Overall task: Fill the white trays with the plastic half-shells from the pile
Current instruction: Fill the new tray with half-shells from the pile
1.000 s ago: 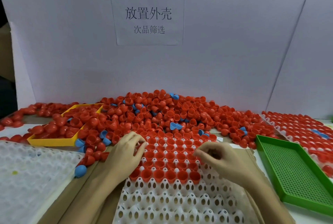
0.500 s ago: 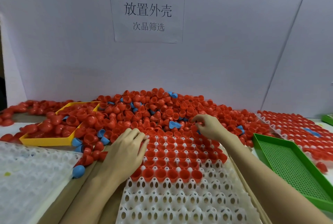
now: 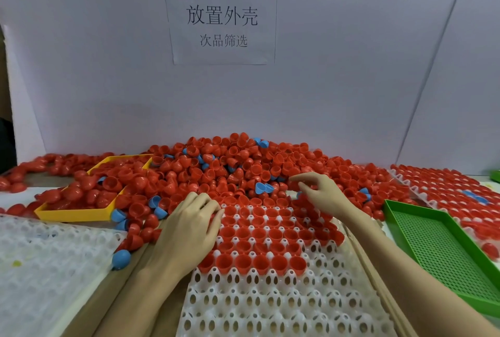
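The right hand [image 3: 322, 193], which a second ago hovered low over the white tray [image 3: 284, 307] at the frame's centre, has reached up to the near edge of the pile [image 3: 238, 163] of red half-shells and stays there, fingers curled and pinching; whether a shell is caught in them I cannot tell. The left hand [image 3: 193, 224] has hardly moved, lying with fingers loosely bent on the tray's left edge among seated shells. This looks like a fresh pick-up. The tray's upper rows are filled; its lower rows stand empty.
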A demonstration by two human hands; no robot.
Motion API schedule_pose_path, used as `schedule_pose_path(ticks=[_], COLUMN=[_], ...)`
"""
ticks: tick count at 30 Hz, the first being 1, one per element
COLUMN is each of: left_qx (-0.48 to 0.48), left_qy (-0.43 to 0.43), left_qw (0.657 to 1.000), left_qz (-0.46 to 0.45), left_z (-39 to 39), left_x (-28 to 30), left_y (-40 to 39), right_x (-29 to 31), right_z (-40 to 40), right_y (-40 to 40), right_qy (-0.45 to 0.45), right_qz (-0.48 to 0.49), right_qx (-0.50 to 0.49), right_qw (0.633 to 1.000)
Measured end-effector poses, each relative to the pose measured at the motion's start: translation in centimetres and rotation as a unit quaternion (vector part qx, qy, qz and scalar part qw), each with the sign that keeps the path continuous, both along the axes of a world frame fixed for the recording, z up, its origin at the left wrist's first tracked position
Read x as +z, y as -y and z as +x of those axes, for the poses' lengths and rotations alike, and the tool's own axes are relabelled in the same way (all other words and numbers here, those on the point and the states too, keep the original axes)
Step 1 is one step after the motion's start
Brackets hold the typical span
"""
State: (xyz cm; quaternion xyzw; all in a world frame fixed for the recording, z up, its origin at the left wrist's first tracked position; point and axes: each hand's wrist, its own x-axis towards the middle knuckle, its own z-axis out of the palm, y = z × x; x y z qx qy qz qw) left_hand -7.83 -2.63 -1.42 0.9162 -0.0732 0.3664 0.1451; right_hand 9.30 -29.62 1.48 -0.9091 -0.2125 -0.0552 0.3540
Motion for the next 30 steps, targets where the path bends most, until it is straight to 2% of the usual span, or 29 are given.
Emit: schedule_pose_path(ticks=[5, 9, 11, 14, 16, 20, 26, 30], left_qx=[-0.019, -0.094, -0.143, -0.215, -0.233, -0.229, -0.265, -0.292], left_qy=[-0.005, -0.039, -0.084, -0.174, -0.194, -0.203, -0.234, -0.247], left_qw=[0.999, 0.982, 0.961, 0.9, 0.872, 0.85, 0.789, 0.752], left_qz=[-0.029, -0.157, -0.224, -0.336, -0.385, -0.428, -0.502, -0.537], left_z=[0.0, -0.3, -0.6, -1.1, -1.2, -1.2, -1.3, -1.3], left_x=[0.2, 0.5, 0.7, 0.9, 0.7, 0.8, 1.3, 1.2], left_y=[1.0, 2.6, 3.5, 4.9, 5.8, 6.0, 5.1, 5.0], right_x=[1.3, 1.2, 1.1, 1.4, 1.5, 1.7, 2.7, 3.4], right_z=[-3.8, -6.4, -7.5, -8.9, -9.5, -9.4, -5.4, -2.3], right_y=[1.7, 2.1, 1.7, 0.8, 0.3, 0.3, 1.3, 0.5], right_qy=[-0.057, -0.159, -0.211, -0.264, -0.288, -0.28, -0.207, -0.157], right_qz=[0.19, 0.302, 0.325, 0.319, 0.305, 0.282, 0.298, 0.214], right_qx=[0.041, 0.156, 0.219, 0.307, 0.347, 0.33, 0.187, 0.121], right_qw=[0.979, 0.927, 0.895, 0.857, 0.839, 0.856, 0.913, 0.956])
